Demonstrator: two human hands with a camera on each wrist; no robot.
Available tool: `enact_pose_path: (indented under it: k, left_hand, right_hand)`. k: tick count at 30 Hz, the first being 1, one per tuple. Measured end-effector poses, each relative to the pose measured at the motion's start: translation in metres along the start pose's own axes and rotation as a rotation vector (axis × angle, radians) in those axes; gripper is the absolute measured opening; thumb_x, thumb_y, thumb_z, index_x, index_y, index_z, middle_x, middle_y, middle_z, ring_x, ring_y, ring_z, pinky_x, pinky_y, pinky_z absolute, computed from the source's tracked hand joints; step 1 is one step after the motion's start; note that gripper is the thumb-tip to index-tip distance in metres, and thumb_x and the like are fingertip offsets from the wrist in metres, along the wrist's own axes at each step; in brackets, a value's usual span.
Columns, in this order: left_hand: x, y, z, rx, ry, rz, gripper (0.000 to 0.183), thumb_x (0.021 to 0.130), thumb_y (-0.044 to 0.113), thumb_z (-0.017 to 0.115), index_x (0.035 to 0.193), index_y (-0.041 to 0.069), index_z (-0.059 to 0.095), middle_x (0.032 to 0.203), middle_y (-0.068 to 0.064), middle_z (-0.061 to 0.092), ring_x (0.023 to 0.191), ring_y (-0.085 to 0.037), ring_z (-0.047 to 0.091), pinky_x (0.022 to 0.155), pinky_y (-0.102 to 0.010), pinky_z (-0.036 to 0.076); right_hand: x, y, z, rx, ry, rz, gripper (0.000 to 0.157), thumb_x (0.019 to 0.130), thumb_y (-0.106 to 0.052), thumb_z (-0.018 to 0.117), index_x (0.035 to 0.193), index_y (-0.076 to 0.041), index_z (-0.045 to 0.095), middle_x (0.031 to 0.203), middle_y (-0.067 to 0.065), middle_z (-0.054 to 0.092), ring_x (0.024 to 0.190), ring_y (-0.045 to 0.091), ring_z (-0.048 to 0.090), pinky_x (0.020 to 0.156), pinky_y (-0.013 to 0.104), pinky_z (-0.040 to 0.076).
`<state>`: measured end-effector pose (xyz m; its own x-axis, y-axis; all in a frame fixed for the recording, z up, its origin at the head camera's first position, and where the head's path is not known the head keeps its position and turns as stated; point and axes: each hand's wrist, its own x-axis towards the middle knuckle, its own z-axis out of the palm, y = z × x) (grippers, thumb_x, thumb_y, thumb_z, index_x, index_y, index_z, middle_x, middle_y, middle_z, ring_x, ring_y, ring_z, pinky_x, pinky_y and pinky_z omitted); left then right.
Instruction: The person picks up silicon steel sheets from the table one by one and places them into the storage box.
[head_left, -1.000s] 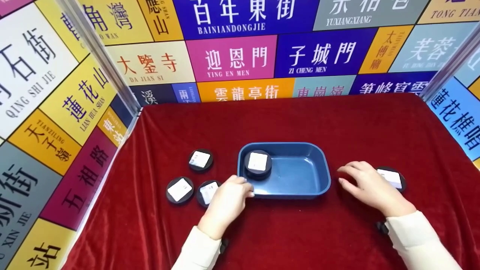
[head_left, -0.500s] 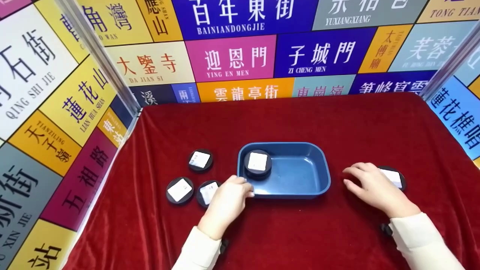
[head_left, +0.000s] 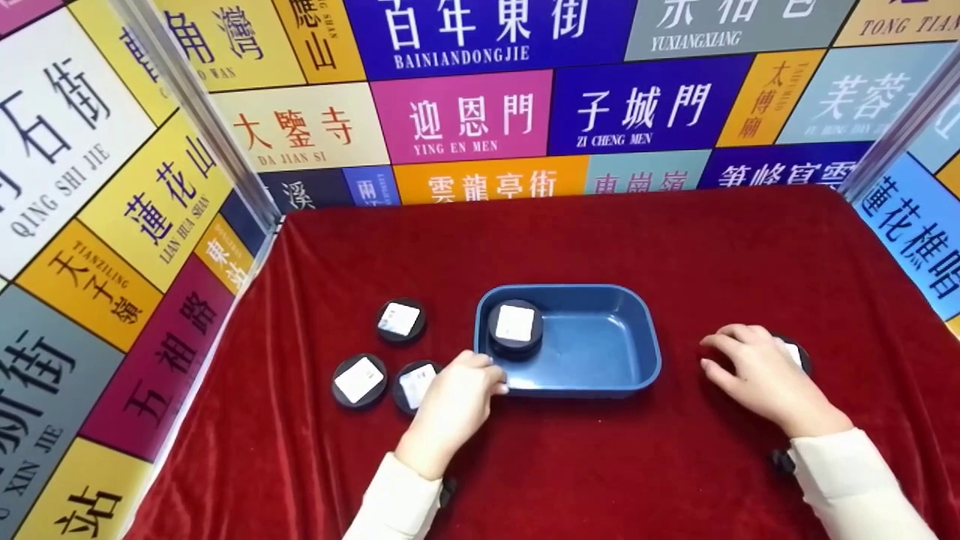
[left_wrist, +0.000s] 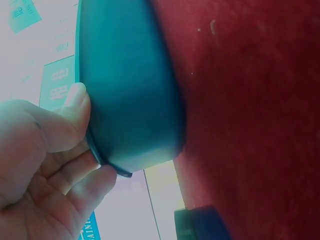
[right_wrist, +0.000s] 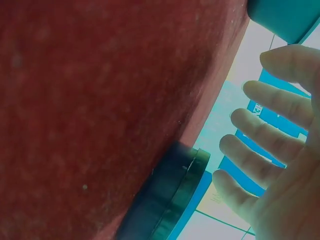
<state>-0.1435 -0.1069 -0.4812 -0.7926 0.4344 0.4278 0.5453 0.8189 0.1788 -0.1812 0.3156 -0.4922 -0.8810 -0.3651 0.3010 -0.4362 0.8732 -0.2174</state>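
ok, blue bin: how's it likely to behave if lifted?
Probably stiff: the blue bin's walls look unbowed where the left hand grips its near-left corner. Likely to dip leftward if lifted from the middle, since the black discs inside sit at its left end. They might slide too; the bin's floor looks smooth and glossy.
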Motion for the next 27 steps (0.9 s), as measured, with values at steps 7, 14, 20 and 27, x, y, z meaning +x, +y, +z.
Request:
enact_pose_path:
  k: [7,14,20,27]
  left_hand:
    - [0.0,0.0,0.0,-0.009,0.0,-0.002,0.01,0.088,0.016,0.076,0.078,0.017,0.072,0.076,0.003,0.06,0.081,-0.016,0.061,0.071,-0.025,0.054]
    - [-0.001,0.0,0.0,0.0,0.018,-0.001,0.012,0.087,0.016,0.077,0.076,0.017,0.071,0.074,0.003,0.059,0.08,-0.016,0.061,0.068,-0.025,0.054]
    - [-0.001,0.0,0.001,-0.001,0.027,0.001,0.013,0.087,0.017,0.077,0.076,0.017,0.071,0.074,0.003,0.059,0.079,-0.016,0.061,0.068,-0.025,0.054]
    - [-0.001,0.0,0.001,0.002,0.029,0.008,0.012,0.087,0.017,0.077,0.076,0.017,0.071,0.074,0.003,0.059,0.079,-0.016,0.06,0.069,-0.025,0.054]
  right_hand:
    - [-0.004,0.007,-0.003,-0.023,-0.061,0.084,0.027,0.089,-0.019,0.07,0.11,-0.003,0.071,0.113,0.021,0.062,0.109,0.046,0.051,0.085,0.066,0.039]
    - [-0.011,0.016,-0.003,-0.014,-0.072,0.131,0.029,0.089,-0.018,0.069,0.113,-0.002,0.07,0.116,0.023,0.058,0.112,0.049,0.046,0.086,0.068,0.036]
    - [-0.014,0.021,-0.005,-0.016,-0.1,0.173,0.034,0.088,-0.019,0.07,0.117,-0.002,0.068,0.123,0.027,0.052,0.118,0.052,0.04,0.088,0.071,0.033]
    - [-0.015,0.025,-0.005,-0.006,-0.133,0.213,0.038,0.089,-0.021,0.07,0.121,-0.002,0.065,0.127,0.029,0.049,0.122,0.054,0.037,0.09,0.073,0.031]
